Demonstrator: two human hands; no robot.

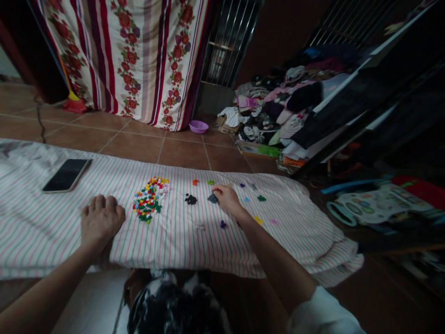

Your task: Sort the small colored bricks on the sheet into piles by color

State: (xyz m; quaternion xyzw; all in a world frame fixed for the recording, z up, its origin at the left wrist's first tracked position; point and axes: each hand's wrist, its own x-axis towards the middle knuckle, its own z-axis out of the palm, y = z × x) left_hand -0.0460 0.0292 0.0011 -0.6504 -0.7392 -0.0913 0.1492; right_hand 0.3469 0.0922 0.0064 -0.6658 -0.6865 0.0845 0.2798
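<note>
A striped pink and white cloth lies spread on the floor in front of me. A mixed heap of small coloured pieces sits on it left of centre. My left hand rests on the cloth as a loose fist, just left of that heap, holding nothing. My right hand reaches forward with its fingertips pinched at a small grey cluster. A black cluster lies just left of it. Small orange, green, purple and yellow groups lie scattered around my right hand.
A dark phone lies on the cloth at the left. Beyond are a tiled floor, a floral curtain, a purple bowl and a pile of clothes. A toy board lies at the right.
</note>
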